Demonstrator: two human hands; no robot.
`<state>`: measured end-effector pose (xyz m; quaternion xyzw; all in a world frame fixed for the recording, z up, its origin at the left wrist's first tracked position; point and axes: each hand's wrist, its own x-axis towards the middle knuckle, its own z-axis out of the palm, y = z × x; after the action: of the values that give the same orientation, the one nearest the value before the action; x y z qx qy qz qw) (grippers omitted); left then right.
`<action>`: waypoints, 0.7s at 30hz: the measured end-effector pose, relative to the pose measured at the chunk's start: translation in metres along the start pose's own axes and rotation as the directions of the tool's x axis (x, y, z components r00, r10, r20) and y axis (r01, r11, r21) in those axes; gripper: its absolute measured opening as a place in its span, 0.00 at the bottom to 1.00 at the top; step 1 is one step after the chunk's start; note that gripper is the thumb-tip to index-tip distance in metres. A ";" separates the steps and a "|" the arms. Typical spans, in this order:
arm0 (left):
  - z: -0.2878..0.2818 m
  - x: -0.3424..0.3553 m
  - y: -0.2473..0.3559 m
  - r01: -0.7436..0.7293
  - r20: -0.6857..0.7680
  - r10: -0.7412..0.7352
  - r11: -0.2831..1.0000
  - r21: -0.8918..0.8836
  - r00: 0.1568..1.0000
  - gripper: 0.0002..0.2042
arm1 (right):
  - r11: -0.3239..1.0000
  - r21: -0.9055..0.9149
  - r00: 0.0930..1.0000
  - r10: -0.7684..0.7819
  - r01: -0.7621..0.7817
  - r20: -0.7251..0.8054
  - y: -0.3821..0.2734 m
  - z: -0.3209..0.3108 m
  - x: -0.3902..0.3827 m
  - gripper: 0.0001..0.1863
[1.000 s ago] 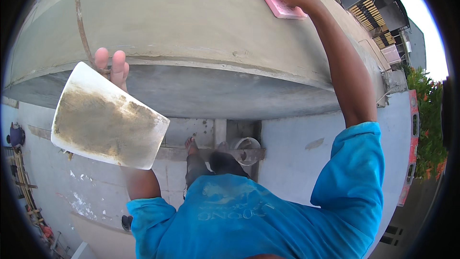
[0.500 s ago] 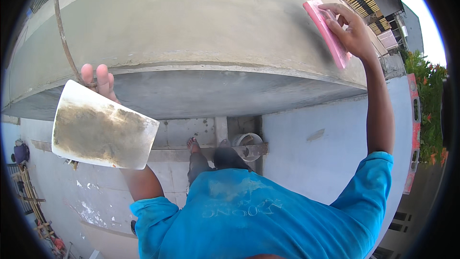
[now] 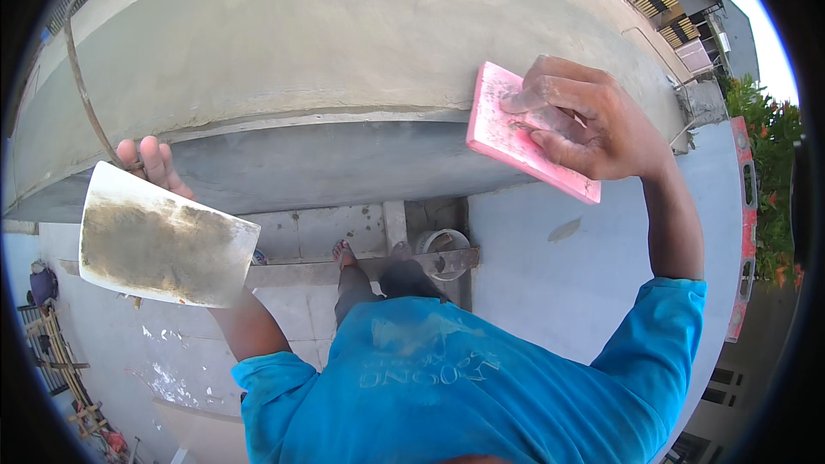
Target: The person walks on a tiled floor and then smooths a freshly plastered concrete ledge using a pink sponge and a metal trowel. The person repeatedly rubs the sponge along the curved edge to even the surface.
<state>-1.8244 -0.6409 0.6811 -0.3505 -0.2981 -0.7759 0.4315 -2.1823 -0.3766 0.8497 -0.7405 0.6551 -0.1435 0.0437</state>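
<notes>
- We press a pink sponge float (image 3: 526, 139) against the front edge of a grey cement ledge (image 3: 326, 60), our right hand (image 3: 584, 125) wrapped over its back, fingers curled tight.
- The float lies at two o'clock from our chest, its long axis slanting down toward four o'clock along the ledge's rim; the right hand is the one on it.
- Our left hand (image 3: 150, 163), at ten o'clock, grips a flat metal plate (image 3: 163, 239) smeared with dull mortar, fingertips showing above its top edge.
- The ledge looks smooth and damp, curved; the float soft, rectangular.
- Below, bare feet (image 3: 344, 251) stand on a plank (image 3: 361, 268) beside a bucket (image 3: 443, 245).
</notes>
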 end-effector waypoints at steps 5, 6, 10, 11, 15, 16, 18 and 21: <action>-0.013 -0.004 -0.007 -0.100 0.000 0.101 0.977 0.189 0.995 0.33 | 0.679 -0.032 0.650 0.687 -0.734 -0.325 0.115 -0.049 -0.065 0.18; -0.010 -0.001 -0.009 -0.070 -0.034 0.075 0.989 0.129 0.997 0.32 | 0.657 -0.115 0.651 0.678 -0.745 -0.341 0.155 -0.050 -0.067 0.18; 0.006 0.003 -0.002 -0.086 -0.087 0.107 0.973 0.215 0.990 0.34 | 0.720 -0.162 0.717 0.588 -0.675 -0.375 0.151 -0.021 0.024 0.17; -0.001 0.007 -0.012 -0.065 -0.064 0.078 0.980 0.190 0.995 0.35 | 0.802 -0.134 0.792 0.521 -0.581 -0.318 0.147 -0.007 0.042 0.17; 0.016 0.003 -0.003 -0.089 -0.087 0.122 0.945 0.314 0.989 0.36 | 0.998 -0.065 0.994 -0.014 0.007 -0.111 0.012 0.039 0.087 0.21; 0.015 0.000 0.002 -0.082 -0.107 0.117 0.955 0.286 0.987 0.36 | 0.999 -0.048 0.995 -0.010 0.005 -0.098 -0.004 0.035 0.059 0.18; 0.018 -0.003 0.000 -0.094 -0.113 0.135 0.946 0.310 0.984 0.36 | 0.997 -0.053 0.996 0.057 -0.061 -0.071 0.004 0.013 -0.007 0.15; 0.013 0.000 -0.003 -0.091 -0.116 0.131 0.949 0.302 0.985 0.35 | 0.864 -0.166 0.877 0.452 -0.476 -0.165 0.060 -0.021 -0.104 0.15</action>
<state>-1.8237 -0.6299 0.6881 -0.2454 -0.3606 -0.7189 0.5411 -2.2556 -0.2798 0.8387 -0.5515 0.8265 -0.1060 -0.0378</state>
